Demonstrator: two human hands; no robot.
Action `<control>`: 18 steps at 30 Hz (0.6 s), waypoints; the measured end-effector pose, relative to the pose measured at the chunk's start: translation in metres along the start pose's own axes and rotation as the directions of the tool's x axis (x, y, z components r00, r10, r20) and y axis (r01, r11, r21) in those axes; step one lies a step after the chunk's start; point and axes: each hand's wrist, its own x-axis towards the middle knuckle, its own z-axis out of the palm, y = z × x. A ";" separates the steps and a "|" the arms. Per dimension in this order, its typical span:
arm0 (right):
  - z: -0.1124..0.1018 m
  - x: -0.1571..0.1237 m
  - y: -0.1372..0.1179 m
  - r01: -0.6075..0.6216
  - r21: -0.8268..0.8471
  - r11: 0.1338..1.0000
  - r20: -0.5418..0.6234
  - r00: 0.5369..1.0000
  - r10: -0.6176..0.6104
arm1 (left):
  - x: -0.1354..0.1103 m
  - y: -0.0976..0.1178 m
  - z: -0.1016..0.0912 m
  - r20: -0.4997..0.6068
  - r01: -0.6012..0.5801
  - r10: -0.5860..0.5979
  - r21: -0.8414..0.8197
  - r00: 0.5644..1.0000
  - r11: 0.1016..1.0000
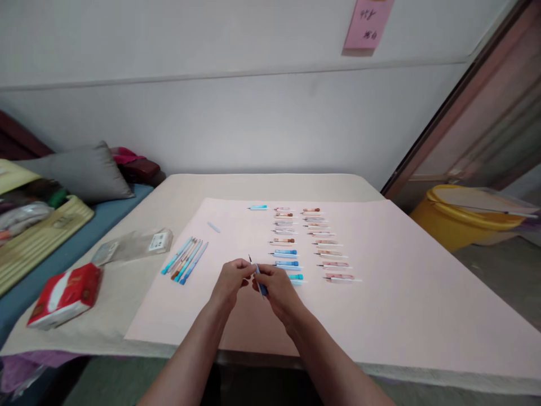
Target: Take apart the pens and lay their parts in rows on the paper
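Observation:
Above the front middle of the pink sheet, my right hand (pixel 275 283) is closed round a blue pen (pixel 262 288), its dark tip pointing up and away from me. The bent fingers of my left hand (pixel 231 277) pinch at the same pen near its tip; exactly what they grip is partly hidden. Just right of my hands lie pens taken apart, including a blue pen barrel (pixel 286 264) with a white refill alongside. Several brown and pink ones, such as a pink pen barrel (pixel 339 277), form a second column. On the left rests a bundle of whole pens (pixel 186 259).
A pale blue pen piece (pixel 213 226) lies alone on the pink sheet (pixel 401 316). Left of the sheet are a clear plastic bag (pixel 135 246) and a red tissue pack (pixel 67 293). A yellow bucket (pixel 442 223) stands beyond the table's right side; a wall closes the back.

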 end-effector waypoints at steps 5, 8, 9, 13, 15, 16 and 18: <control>0.000 0.004 0.005 0.005 0.039 0.999 -0.002 1.000 -0.005 | -0.003 -0.001 -0.001 0.006 -0.101 0.101 0.118 0.995 0.988; 0.001 0.006 0.007 0.007 0.092 0.996 0.013 1.000 -0.008 | 0.008 -0.001 -0.012 -0.020 -0.154 0.169 0.320 0.985 0.935; 0.002 0.007 0.006 -0.003 0.115 0.993 0.008 1.000 0.002 | 0.016 0.001 -0.018 -0.051 -0.161 0.202 0.431 0.978 0.888; 0.001 0.007 0.002 -0.054 0.214 0.975 -0.025 0.998 0.060 | 0.063 0.022 -0.048 -0.141 -0.065 0.368 0.866 0.919 0.495; 0.001 0.006 -0.001 -0.061 0.246 0.967 -0.036 0.997 0.072 | 0.086 0.036 -0.062 -0.157 -0.014 0.396 0.918 0.905 0.396; 0.000 0.006 -0.002 -0.063 0.257 0.964 -0.038 0.996 0.076 | 0.096 0.042 -0.067 -0.159 0.008 0.405 0.937 0.901 0.350; -0.001 0.006 -0.005 -0.067 0.273 0.960 -0.038 0.996 0.080 | 0.114 0.052 -0.076 -0.165 0.050 0.414 0.960 0.895 0.275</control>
